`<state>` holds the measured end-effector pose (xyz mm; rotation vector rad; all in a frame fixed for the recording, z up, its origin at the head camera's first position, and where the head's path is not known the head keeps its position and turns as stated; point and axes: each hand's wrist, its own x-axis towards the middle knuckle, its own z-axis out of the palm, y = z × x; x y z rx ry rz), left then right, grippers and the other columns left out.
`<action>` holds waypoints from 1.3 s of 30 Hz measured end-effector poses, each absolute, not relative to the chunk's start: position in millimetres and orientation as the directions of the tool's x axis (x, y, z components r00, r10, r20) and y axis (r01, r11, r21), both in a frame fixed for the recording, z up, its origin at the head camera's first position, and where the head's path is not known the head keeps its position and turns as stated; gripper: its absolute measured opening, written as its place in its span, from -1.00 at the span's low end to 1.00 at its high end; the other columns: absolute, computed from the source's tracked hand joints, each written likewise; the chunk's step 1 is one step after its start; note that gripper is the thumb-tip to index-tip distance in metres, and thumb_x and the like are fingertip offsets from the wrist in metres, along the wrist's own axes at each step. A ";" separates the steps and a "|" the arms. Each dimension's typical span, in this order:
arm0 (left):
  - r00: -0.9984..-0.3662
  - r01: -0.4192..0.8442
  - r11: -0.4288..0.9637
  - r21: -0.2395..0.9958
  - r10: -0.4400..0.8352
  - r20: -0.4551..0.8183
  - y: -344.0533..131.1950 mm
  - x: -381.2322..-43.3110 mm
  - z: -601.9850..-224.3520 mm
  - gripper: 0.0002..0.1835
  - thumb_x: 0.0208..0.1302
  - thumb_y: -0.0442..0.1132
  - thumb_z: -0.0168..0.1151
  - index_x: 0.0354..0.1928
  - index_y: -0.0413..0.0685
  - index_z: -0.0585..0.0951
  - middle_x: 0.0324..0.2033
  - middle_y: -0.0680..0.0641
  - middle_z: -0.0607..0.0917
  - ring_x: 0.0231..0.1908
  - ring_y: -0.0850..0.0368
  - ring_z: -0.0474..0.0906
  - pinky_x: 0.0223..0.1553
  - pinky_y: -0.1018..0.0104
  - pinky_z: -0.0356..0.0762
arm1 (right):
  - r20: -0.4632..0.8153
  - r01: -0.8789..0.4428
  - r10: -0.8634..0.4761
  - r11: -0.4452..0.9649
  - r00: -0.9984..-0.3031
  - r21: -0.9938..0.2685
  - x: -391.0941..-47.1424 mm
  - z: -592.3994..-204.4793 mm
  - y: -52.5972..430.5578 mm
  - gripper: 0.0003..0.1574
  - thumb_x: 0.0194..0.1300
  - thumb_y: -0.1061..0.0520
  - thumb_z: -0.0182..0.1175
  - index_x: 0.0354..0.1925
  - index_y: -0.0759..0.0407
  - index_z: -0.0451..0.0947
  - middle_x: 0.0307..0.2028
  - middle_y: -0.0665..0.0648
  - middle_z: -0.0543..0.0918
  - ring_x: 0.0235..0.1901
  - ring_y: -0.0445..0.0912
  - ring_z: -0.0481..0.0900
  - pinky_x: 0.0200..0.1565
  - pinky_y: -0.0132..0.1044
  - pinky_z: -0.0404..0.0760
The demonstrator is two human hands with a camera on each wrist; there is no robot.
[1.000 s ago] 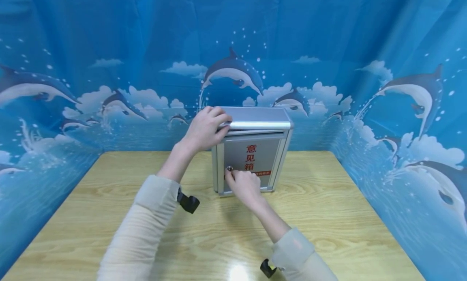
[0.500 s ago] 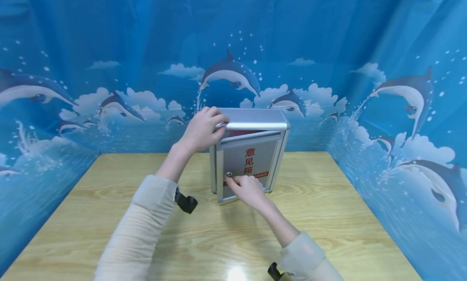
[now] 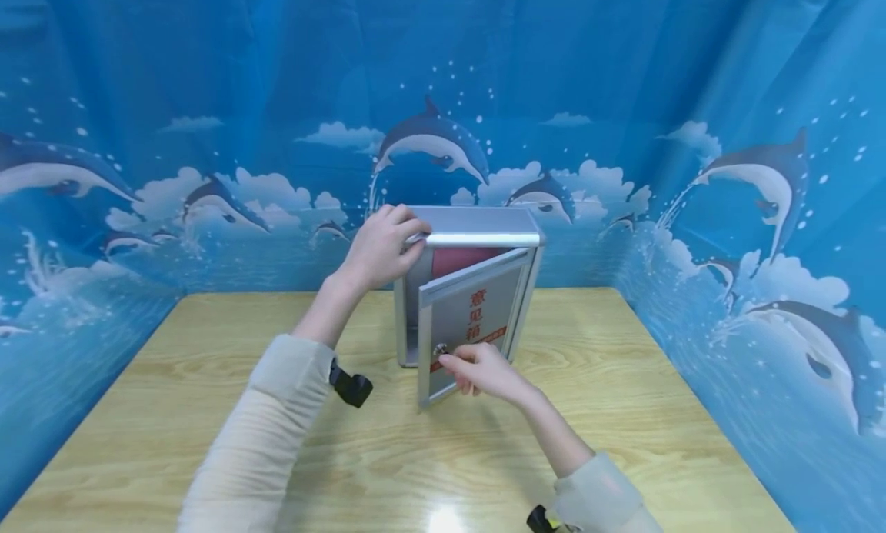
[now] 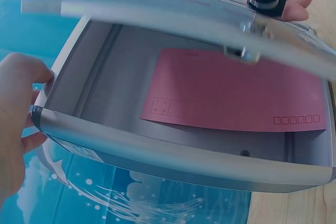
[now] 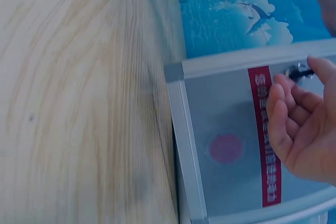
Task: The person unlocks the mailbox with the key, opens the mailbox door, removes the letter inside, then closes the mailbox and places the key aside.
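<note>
A silver metal suggestion box (image 3: pixel 477 219) with red Chinese lettering stands upright on the table. Its front door (image 3: pixel 451 314) is swung partway outward, hinged at the right. My left hand (image 3: pixel 384 244) grips the box's upper left corner, fingers on top and thumb under the front edge. My right hand (image 3: pixel 484 371) pinches a black-headed key (image 4: pixel 270 1) in the door's lock (image 3: pixel 440 349). Inside the box leans a pink-red envelope (image 4: pixel 236 90) with printed postcode squares; the door partly hides it in the head view.
The light wooden table (image 3: pixel 332 456) extends in front of the box and to both sides. A blue curtain (image 3: pixel 291 71) printed with dolphins and clouds surrounds the table at the back and sides. The box stands near the table's back edge.
The door has swung from nearly closed to partway out, its left edge coming toward me with my right hand. The envelope inside has come into view. My left hand keeps its grip on the corner.
</note>
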<state>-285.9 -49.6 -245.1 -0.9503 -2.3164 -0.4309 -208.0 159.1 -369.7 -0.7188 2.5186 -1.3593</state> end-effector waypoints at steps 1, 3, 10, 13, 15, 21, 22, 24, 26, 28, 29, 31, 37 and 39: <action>-0.569 0.717 0.694 0.068 0.525 0.633 -49.3 -286.0 -245.7 -0.82 0.25 -0.26 0.13 -0.16 -0.09 0.66 -0.21 -0.08 0.56 -0.19 -0.02 0.41 -0.13 0.12 0.37 | 0.055 -0.323 -0.516 0.445 -0.855 -0.836 -207.1 -370.3 162.5 -0.53 0.39 -0.05 -0.02 -0.40 0.32 0.55 -0.63 0.13 0.55 -0.61 0.00 0.52 -0.56 -0.19 0.53; -0.566 0.714 0.697 0.063 0.523 0.637 -49.0 -285.9 -246.6 -0.81 0.25 -0.26 0.13 -0.16 -0.09 0.66 -0.21 -0.08 0.56 -0.18 -0.02 0.41 -0.12 0.11 0.37 | 0.043 -0.317 -0.549 0.414 -0.834 -0.853 -205.6 -371.8 169.4 -0.54 0.39 -0.02 -0.02 -0.32 0.37 0.54 -0.58 0.16 0.57 -0.54 0.09 0.54 -0.52 -0.17 0.56; -0.548 0.716 0.697 0.037 0.528 0.649 -49.0 -285.2 -247.3 -0.81 0.24 -0.26 0.14 -0.15 -0.09 0.66 -0.20 -0.08 0.57 -0.17 -0.03 0.42 -0.10 0.10 0.38 | -0.011 -0.246 -0.611 0.336 -0.791 -0.909 -199.8 -379.0 195.5 -0.54 0.39 0.01 -0.01 -0.22 0.45 0.50 -0.48 0.14 0.60 -0.42 0.05 0.57 -0.42 -0.19 0.59; -0.540 0.717 0.697 0.023 0.535 0.649 -48.4 -284.7 -247.8 -0.81 0.24 -0.25 0.15 -0.15 -0.09 0.66 -0.20 -0.08 0.57 -0.17 -0.03 0.43 -0.08 0.10 0.38 | -0.018 -0.222 -0.633 0.298 -0.774 -0.928 -194.4 -380.5 208.9 -0.56 0.39 0.04 -0.01 -0.19 0.47 0.46 -0.46 0.13 0.58 -0.42 -0.10 0.56 -0.44 -0.15 0.59; -0.536 0.716 0.697 0.015 0.537 0.651 -47.9 -284.8 -248.1 -0.80 0.24 -0.25 0.15 -0.14 -0.10 0.65 -0.20 -0.08 0.57 -0.17 -0.03 0.43 -0.08 0.11 0.38 | -0.016 -0.203 -0.652 0.259 -0.758 -0.944 -190.8 -381.3 219.1 -0.54 0.40 0.06 -0.03 -0.16 0.53 0.43 -0.44 0.13 0.57 -0.42 -0.13 0.55 -0.47 -0.15 0.59; -0.526 0.708 0.706 -0.001 0.529 0.666 -47.5 -286.0 -248.9 -0.80 0.24 -0.24 0.16 -0.14 -0.10 0.65 -0.22 -0.07 0.57 -0.18 -0.02 0.44 -0.11 0.13 0.40 | 0.055 -0.177 -0.706 0.100 -0.706 -0.979 -183.2 -384.9 252.5 -0.60 0.42 0.17 -0.11 -0.20 0.60 0.37 -0.42 0.10 0.54 -0.41 -0.15 0.54 -0.56 -0.26 0.56; -0.522 0.710 0.704 -0.001 0.527 0.670 -47.6 -286.3 -249.2 -0.80 0.24 -0.24 0.16 -0.14 -0.11 0.65 -0.22 -0.08 0.57 -0.18 -0.02 0.44 -0.11 0.13 0.40 | 0.069 -0.175 -0.709 0.078 -0.701 -0.981 -182.4 -385.7 257.7 -0.62 0.43 0.19 -0.12 -0.22 0.58 0.37 -0.42 0.08 0.54 -0.41 -0.16 0.54 -0.56 -0.28 0.55; -0.512 0.715 0.699 -0.003 0.526 0.679 -48.1 -287.0 -250.3 -0.81 0.23 -0.25 0.17 -0.15 -0.12 0.65 -0.22 -0.09 0.57 -0.18 -0.03 0.44 -0.11 0.13 0.40 | 0.097 -0.170 -0.712 0.032 -0.695 -0.985 -180.7 -386.9 267.3 -0.68 0.42 0.22 -0.14 -0.22 0.52 0.41 -0.41 0.07 0.55 -0.40 -0.17 0.54 -0.56 -0.31 0.55; -0.499 0.722 0.692 -0.003 0.524 0.691 -48.5 -287.9 -251.6 -0.82 0.22 -0.27 0.18 -0.16 -0.13 0.65 -0.22 -0.10 0.58 -0.18 -0.03 0.44 -0.11 0.12 0.40 | 0.122 -0.155 -0.710 -0.018 -0.694 -0.988 -179.2 -388.3 275.9 -0.72 0.41 0.25 -0.15 -0.19 0.39 0.47 -0.40 0.04 0.58 -0.39 -0.19 0.55 -0.53 -0.36 0.54; -0.483 0.730 0.683 -0.006 0.522 0.703 -48.9 -288.7 -253.0 -0.82 0.22 -0.28 0.18 -0.16 -0.13 0.64 -0.22 -0.10 0.58 -0.19 -0.04 0.44 -0.12 0.12 0.40 | 0.150 -0.136 -0.706 -0.077 -0.692 -0.988 -177.7 -389.7 283.7 -0.71 0.40 0.28 -0.17 -0.16 0.25 0.51 -0.38 0.03 0.60 -0.39 -0.20 0.56 -0.50 -0.41 0.53; -0.475 0.734 0.679 -0.008 0.521 0.709 -49.0 -289.1 -253.7 -0.82 0.22 -0.29 0.18 -0.17 -0.13 0.64 -0.23 -0.10 0.57 -0.20 -0.04 0.44 -0.13 0.12 0.41 | 0.163 -0.123 -0.702 -0.107 -0.694 -0.987 -176.9 -390.6 287.5 -0.69 0.40 0.30 -0.17 -0.14 0.20 0.53 -0.37 0.02 0.61 -0.39 -0.21 0.56 -0.49 -0.43 0.52; -0.457 0.740 0.672 -0.016 0.521 0.720 -49.2 -289.8 -255.6 -0.82 0.22 -0.29 0.17 -0.16 -0.14 0.64 -0.24 -0.11 0.56 -0.21 -0.03 0.44 -0.15 0.13 0.41 | 0.185 -0.107 -0.690 -0.155 -0.699 -0.982 -175.3 -392.1 294.5 -0.63 0.38 0.33 -0.19 -0.11 0.12 0.54 -0.37 0.01 0.63 -0.39 -0.23 0.58 -0.46 -0.46 0.52; -0.363 0.753 0.654 -0.073 0.505 0.783 -46.2 -291.2 -262.5 -0.84 0.20 -0.33 0.17 -0.20 -0.19 0.64 -0.27 -0.15 0.56 -0.25 -0.05 0.45 -0.19 0.13 0.43 | 0.224 -0.126 -0.635 -0.197 -0.740 -0.972 -171.9 -395.9 310.8 -0.52 0.34 0.40 -0.25 -0.16 0.08 0.59 -0.44 -0.05 0.65 -0.44 -0.28 0.58 -0.44 -0.46 0.50; -0.302 0.757 0.645 -0.107 0.491 0.817 -42.7 -291.1 -266.2 -0.85 0.18 -0.36 0.17 -0.23 -0.22 0.64 -0.30 -0.16 0.57 -0.26 -0.06 0.47 -0.19 0.11 0.44 | 0.228 -0.136 -0.617 -0.193 -0.754 -0.972 -170.9 -396.3 314.7 -0.50 0.34 0.40 -0.26 -0.20 0.06 0.59 -0.47 -0.08 0.63 -0.47 -0.31 0.56 -0.46 -0.46 0.47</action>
